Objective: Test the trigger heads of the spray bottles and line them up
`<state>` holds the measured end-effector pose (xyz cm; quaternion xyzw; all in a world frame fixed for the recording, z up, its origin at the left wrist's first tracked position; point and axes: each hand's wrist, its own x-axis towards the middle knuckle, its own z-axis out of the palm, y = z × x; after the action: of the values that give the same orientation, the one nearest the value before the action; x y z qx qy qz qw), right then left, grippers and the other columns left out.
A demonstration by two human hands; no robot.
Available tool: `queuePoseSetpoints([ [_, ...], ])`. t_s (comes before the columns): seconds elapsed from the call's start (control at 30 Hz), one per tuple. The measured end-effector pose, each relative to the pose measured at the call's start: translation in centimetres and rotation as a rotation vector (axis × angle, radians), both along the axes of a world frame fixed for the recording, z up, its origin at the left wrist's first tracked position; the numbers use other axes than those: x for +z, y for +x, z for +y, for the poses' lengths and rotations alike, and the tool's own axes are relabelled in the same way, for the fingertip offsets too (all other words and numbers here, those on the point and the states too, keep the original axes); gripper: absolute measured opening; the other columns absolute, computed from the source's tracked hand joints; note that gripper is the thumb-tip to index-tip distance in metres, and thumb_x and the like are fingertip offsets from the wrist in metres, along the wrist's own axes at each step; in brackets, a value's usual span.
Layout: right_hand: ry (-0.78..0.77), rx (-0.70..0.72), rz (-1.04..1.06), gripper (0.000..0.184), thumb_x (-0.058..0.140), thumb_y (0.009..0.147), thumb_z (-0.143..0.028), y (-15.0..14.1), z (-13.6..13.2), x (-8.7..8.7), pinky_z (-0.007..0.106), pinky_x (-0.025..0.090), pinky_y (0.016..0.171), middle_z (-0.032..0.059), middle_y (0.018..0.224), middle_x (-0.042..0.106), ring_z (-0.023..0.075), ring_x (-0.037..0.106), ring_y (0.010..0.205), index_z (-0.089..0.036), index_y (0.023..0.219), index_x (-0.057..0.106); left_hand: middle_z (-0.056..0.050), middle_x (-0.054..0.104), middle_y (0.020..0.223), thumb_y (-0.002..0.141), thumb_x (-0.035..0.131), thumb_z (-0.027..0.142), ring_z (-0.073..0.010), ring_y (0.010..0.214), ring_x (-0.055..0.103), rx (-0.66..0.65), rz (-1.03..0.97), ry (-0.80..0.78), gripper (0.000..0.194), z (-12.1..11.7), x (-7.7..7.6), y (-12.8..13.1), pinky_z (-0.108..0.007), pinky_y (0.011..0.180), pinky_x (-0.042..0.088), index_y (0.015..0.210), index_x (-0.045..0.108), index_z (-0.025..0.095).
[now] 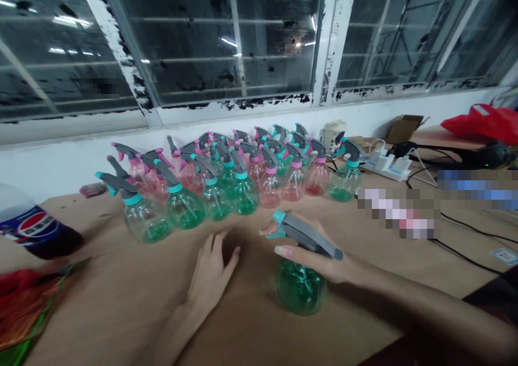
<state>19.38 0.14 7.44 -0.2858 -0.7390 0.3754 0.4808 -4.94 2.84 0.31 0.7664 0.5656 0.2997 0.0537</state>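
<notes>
My right hand [319, 255] is wrapped round the neck of a green spray bottle [301, 290] with a grey and turquoise trigger head. That bottle stands upright near the front of the brown table [243, 333], its nozzle pointing left. To its left, my left hand [212, 271] rests low over the table with fingers apart and nothing in them. Behind both hands, several more spray bottles stand in rows, green ones such as the near-left bottle [148, 220] and pink ones such as the bottle in the front row [271, 190].
At the left lie a cola bottle [40, 228] and a red and green plastic packet [28, 306]. A power strip [386, 166] with white plugs, black cables, a paper cup [335, 134], an open cardboard box [404, 128] and a red bag [483, 123] are at the right. Windows rise behind.
</notes>
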Motion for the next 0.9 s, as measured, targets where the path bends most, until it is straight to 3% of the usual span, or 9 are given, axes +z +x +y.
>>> queuePoseSetpoints([
  [0.37,-0.019,0.106,0.027,0.022,0.063,0.082,-0.034,-1.8,1.5,0.2,0.034,0.052,0.081,0.0034,0.099,0.066,0.0177,0.064,0.095,-0.023,0.101,0.062,-0.009,0.058,0.108,0.091,0.043,0.034,-0.0272,0.102,0.058,-0.008,0.041,0.002,0.027,-0.2,0.1,0.2,-0.048,0.089,0.047,0.111,0.052,0.019],
  [0.53,0.021,0.133,0.004,0.016,0.063,0.081,-0.028,-2.7,2.2,0.8,0.029,0.051,0.071,0.0016,0.086,0.065,0.0149,0.063,0.080,-0.020,0.094,0.063,-0.010,0.060,0.105,0.091,0.043,0.037,-0.0278,0.100,0.061,0.030,-0.001,-0.023,0.028,-0.2,-0.1,0.2,-0.045,0.080,0.052,0.111,0.048,0.018],
  [0.7,0.060,0.197,0.045,0.016,0.062,0.082,-0.030,-3.4,2.7,1.0,0.032,0.051,0.077,0.0017,0.088,0.065,0.0137,0.062,0.077,-0.019,0.093,0.061,-0.010,0.060,0.104,0.090,0.043,0.034,-0.0269,0.097,0.062,0.047,-0.013,-0.020,0.028,-0.2,-0.2,0.2,-0.043,0.077,0.053,0.112,0.046,0.017],
  [0.9,0.043,0.198,-0.006,0.016,0.060,0.081,-0.028,-3.3,2.7,1.1,0.030,0.051,0.071,0.0036,0.088,0.064,0.0153,0.062,0.078,-0.019,0.094,0.062,-0.012,0.054,0.113,0.091,0.042,0.034,-0.0291,0.106,0.054,0.061,0.071,0.158,0.034,-0.5,-0.2,0.4,-0.049,0.086,0.048,0.121,0.044,0.018],
])
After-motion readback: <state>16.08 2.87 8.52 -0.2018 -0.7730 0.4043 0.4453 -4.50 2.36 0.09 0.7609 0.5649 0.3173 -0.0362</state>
